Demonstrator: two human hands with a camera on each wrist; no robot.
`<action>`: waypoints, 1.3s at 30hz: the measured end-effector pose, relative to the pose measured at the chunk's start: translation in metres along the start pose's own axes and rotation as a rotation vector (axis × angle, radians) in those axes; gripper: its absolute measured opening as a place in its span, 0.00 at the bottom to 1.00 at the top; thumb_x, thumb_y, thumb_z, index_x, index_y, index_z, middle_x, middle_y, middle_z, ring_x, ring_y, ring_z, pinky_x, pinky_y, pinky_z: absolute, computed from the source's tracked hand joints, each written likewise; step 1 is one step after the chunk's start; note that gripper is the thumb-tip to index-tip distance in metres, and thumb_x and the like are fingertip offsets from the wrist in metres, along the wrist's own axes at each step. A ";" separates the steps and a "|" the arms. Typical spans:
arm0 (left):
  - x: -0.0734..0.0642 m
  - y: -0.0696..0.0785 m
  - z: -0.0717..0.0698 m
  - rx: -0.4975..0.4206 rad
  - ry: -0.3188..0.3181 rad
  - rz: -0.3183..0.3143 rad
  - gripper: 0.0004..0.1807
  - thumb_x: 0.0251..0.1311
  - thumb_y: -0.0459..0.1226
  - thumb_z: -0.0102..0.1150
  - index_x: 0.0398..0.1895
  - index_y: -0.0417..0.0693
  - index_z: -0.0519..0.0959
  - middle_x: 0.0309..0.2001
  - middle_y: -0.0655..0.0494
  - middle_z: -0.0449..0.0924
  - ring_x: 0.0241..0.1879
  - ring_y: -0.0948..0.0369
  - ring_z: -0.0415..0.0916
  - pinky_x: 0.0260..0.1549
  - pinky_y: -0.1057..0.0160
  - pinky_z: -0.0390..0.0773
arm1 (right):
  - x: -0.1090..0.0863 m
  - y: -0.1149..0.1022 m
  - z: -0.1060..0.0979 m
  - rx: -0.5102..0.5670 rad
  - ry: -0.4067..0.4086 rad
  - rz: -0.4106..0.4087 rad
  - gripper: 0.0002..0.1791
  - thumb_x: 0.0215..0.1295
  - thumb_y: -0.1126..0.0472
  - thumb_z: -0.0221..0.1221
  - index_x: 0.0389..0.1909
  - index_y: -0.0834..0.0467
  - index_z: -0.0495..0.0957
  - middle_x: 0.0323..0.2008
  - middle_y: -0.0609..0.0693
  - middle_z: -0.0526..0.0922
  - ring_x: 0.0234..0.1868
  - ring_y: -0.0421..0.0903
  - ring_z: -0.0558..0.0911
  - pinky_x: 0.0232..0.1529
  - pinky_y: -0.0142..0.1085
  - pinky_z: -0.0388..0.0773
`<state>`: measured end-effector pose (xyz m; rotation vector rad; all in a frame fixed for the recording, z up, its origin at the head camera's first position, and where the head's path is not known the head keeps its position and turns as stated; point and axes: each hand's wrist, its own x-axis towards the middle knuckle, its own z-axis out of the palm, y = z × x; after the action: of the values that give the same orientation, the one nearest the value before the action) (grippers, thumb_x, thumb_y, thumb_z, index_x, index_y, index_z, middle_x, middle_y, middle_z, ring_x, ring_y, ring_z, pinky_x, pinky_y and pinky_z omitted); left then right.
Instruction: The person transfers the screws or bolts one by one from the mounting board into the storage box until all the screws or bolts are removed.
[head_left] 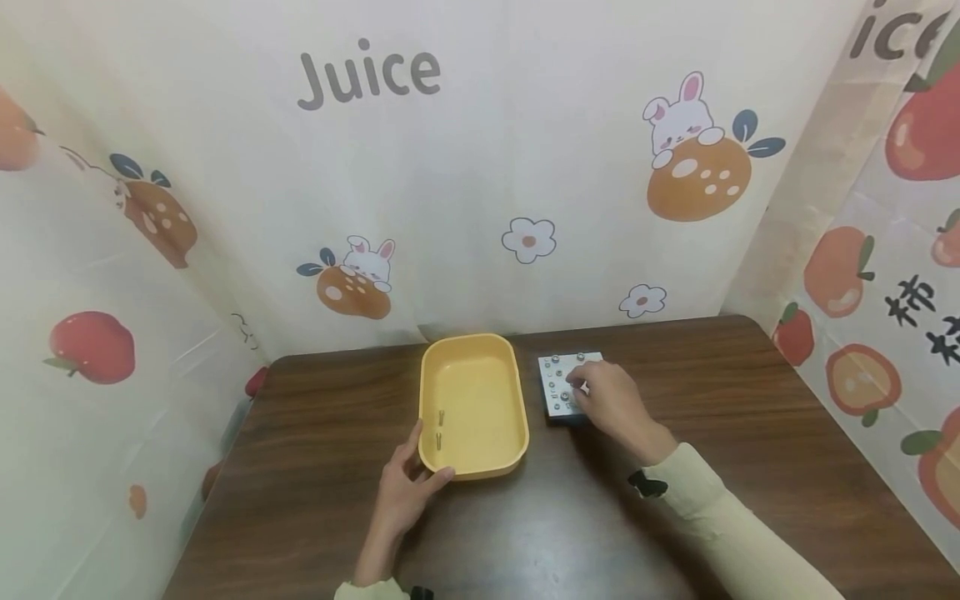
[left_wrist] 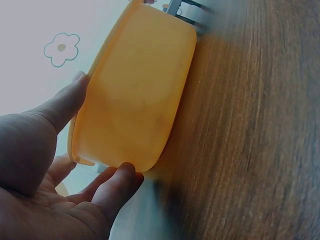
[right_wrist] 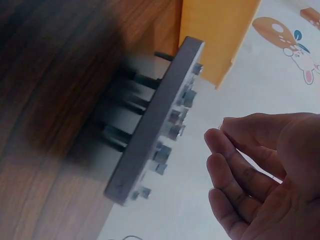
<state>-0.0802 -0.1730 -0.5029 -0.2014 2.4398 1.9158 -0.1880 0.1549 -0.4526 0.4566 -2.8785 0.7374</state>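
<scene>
Your right sleeve [head_left: 738, 521] is pale cream with soft folds, at the lower right of the frame. A small, lumpy black band [head_left: 648, 484] sits at its end. Your left sleeve [head_left: 367, 591], the same pale cream, shows at the bottom, left of the middle, with a black bit [head_left: 422, 593] beside it. Your left hand [head_left: 403, 490] and right hand [head_left: 611, 398] are bare.

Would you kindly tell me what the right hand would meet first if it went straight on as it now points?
Most likely the bolt heads on the grey plate, though the gap's depth is unclear.
</scene>
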 end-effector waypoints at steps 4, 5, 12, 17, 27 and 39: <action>-0.001 0.000 0.001 0.006 0.004 -0.011 0.54 0.57 0.32 0.79 0.84 0.43 0.57 0.67 0.33 0.68 0.72 0.34 0.67 0.67 0.48 0.77 | -0.004 0.006 0.002 0.005 -0.001 0.007 0.08 0.64 0.73 0.68 0.43 0.65 0.89 0.44 0.60 0.90 0.47 0.58 0.87 0.53 0.56 0.86; -0.001 0.000 0.001 0.003 0.003 -0.011 0.54 0.57 0.31 0.79 0.84 0.43 0.57 0.66 0.33 0.68 0.72 0.34 0.67 0.67 0.48 0.76 | -0.005 0.007 0.002 0.005 0.000 0.008 0.08 0.64 0.73 0.68 0.43 0.65 0.89 0.44 0.60 0.90 0.47 0.58 0.87 0.53 0.56 0.86; -0.001 0.000 0.000 0.005 0.004 -0.005 0.54 0.57 0.31 0.78 0.84 0.44 0.57 0.67 0.32 0.67 0.72 0.34 0.67 0.67 0.47 0.76 | -0.010 0.014 0.003 -0.002 0.001 -0.001 0.08 0.64 0.71 0.70 0.43 0.64 0.89 0.43 0.59 0.90 0.46 0.58 0.87 0.50 0.55 0.86; -0.002 0.001 0.000 0.008 0.006 -0.014 0.54 0.57 0.32 0.79 0.84 0.44 0.57 0.67 0.33 0.67 0.72 0.34 0.67 0.67 0.47 0.77 | -0.014 0.016 0.004 0.005 -0.029 0.006 0.08 0.63 0.71 0.71 0.42 0.63 0.90 0.43 0.59 0.90 0.45 0.58 0.87 0.49 0.54 0.87; 0.000 0.002 0.001 0.027 0.017 -0.041 0.54 0.58 0.34 0.79 0.84 0.48 0.58 0.71 0.32 0.65 0.72 0.34 0.67 0.66 0.49 0.78 | -0.015 0.020 0.008 -0.039 -0.038 -0.022 0.05 0.60 0.70 0.73 0.37 0.62 0.91 0.36 0.55 0.90 0.41 0.55 0.87 0.46 0.51 0.88; 0.001 0.003 0.002 0.035 0.020 -0.071 0.54 0.57 0.37 0.80 0.85 0.50 0.58 0.70 0.35 0.66 0.73 0.35 0.68 0.66 0.48 0.78 | -0.018 0.024 0.013 -0.025 0.020 -0.072 0.03 0.62 0.69 0.73 0.34 0.60 0.90 0.32 0.52 0.88 0.37 0.52 0.85 0.46 0.52 0.86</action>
<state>-0.0816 -0.1707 -0.5006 -0.3033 2.4418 1.8495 -0.1793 0.1734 -0.4782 0.5441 -2.8326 0.6900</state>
